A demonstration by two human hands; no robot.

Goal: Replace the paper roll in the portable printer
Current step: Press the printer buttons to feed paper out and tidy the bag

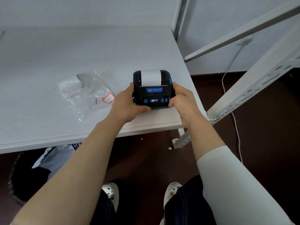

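Note:
A small black portable printer (153,93) with blue buttons and a lit display stands on the white table (48,62) near its right front corner. A white paper roll (151,77) shows in the printer's top window. My left hand (128,105) grips the printer's left side, thumb along its front edge. My right hand (181,99) grips the right side, fingertips near the blue side latch. Both hands hold the printer between them.
A crumpled clear plastic zip bag (87,93) with a red-bordered label lies left of the printer. A white perforated metal rack (253,82) slants at the right. A thin cable (233,114) runs along the dark floor. The table's front edge is close to my hands.

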